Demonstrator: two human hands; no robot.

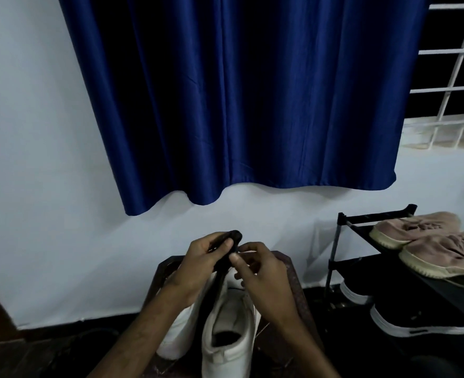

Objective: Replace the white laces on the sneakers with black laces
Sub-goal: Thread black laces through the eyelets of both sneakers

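Two white sneakers stand on a small dark table, toes pointing away from me. The right sneaker shows its open collar; the left sneaker is partly hidden under my left forearm. Above them my left hand grips a bundle of black lace, and a strand hangs down toward the shoes. My right hand pinches the same lace just below the bundle with thumb and forefinger. No white lace shows on either shoe.
A black shoe rack stands at the right with a pair of beige sneakers on top and black shoes beneath. A blue curtain hangs on the white wall ahead. A window grille is at the upper right.
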